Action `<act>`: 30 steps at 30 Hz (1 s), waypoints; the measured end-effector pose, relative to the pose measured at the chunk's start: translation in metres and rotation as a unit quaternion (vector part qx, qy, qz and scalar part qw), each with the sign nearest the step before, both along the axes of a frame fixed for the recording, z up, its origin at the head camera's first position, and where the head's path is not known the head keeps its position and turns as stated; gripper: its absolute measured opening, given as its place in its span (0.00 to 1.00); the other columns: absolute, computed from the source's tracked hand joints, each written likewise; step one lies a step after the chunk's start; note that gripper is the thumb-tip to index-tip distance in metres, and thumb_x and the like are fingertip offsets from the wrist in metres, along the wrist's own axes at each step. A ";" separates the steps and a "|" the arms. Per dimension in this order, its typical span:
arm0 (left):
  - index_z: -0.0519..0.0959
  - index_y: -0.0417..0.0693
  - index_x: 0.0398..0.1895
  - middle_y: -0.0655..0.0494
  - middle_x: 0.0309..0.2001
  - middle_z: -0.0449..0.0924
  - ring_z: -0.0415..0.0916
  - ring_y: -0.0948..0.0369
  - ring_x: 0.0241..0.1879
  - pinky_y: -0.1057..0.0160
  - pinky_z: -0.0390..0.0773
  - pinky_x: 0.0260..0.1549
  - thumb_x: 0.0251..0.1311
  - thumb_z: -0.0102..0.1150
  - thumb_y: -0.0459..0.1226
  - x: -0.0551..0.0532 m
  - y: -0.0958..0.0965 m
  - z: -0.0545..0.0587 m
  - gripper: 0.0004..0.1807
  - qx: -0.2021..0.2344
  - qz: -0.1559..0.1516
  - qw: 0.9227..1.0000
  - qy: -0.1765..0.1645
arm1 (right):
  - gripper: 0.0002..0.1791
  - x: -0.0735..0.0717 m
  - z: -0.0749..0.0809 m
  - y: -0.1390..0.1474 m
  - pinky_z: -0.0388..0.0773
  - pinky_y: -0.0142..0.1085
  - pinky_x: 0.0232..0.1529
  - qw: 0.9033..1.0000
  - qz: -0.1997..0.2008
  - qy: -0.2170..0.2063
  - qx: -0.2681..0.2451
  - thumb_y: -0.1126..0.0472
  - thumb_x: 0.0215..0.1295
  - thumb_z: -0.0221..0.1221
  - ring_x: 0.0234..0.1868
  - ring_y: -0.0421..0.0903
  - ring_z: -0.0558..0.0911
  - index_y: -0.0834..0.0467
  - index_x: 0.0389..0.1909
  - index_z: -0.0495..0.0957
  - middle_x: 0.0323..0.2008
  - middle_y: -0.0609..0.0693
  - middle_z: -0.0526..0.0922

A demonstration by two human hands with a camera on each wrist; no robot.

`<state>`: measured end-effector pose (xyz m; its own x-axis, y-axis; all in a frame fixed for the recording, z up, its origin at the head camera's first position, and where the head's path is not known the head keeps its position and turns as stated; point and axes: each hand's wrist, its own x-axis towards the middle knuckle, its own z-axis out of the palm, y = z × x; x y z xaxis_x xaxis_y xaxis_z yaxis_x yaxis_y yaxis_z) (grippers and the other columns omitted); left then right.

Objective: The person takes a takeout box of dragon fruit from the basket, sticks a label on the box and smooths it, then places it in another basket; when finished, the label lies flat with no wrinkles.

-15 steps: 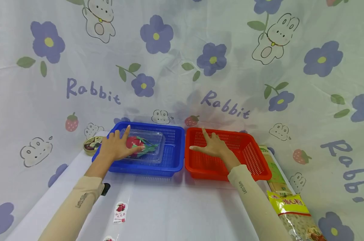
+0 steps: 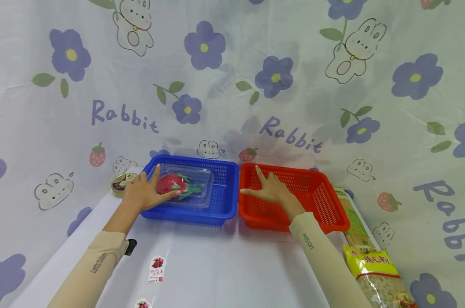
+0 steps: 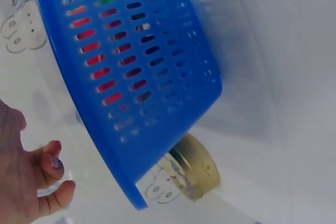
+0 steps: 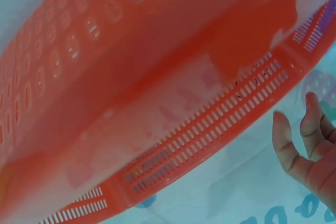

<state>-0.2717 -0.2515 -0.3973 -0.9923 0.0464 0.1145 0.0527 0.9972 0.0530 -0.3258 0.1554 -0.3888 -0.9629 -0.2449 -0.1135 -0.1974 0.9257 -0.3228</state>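
My left hand (image 2: 141,192) hovers over the left end of a blue plastic basket (image 2: 190,218), thumb and index finger spread wide and holding nothing. Inside that basket a clear plastic container (image 2: 204,174) has a pink dragon fruit (image 2: 172,183) with green tips in or under it; I cannot tell which. Over the red basket (image 2: 263,223), next to the blue one, my right hand (image 2: 271,189) is likewise spread with nothing in its grasp. In the left wrist view the left hand (image 3: 26,177) is apart from the blue basket wall; in the right wrist view the right hand (image 4: 312,153) is beside the red rim.
A round gold tin (image 2: 120,184) stands left of the blue basket. Along the right edge lie a long green and yellow package (image 2: 357,224) and a yellow-topped food bag (image 2: 378,273). Dragon fruit stickers (image 2: 156,269) mark the white table (image 2: 224,269); a patterned curtain (image 2: 224,85) rises behind.
My left hand has shifted slightly left, uncovering more of the dragon fruit. The right hand has also drifted a little left. The head view has turned slightly left; the baskets look unmoved.
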 end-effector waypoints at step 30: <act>0.40 0.36 0.78 0.16 0.63 0.58 0.70 0.26 0.51 0.36 0.75 0.39 0.47 0.41 0.82 0.045 -0.028 -0.018 0.72 0.003 0.045 0.999 0.018 | 0.65 0.005 -0.008 -0.039 0.38 0.73 0.69 0.998 0.046 0.027 0.024 0.13 0.48 0.44 0.77 0.70 0.47 0.44 0.80 0.35 0.76 0.68 0.50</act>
<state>-0.2267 -0.2799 -0.4152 -0.9878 -0.0442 0.1494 -0.0358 0.9976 0.0586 -0.3210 0.1159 -0.3972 -0.9419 -0.3276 -0.0749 -0.2980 0.9172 -0.2644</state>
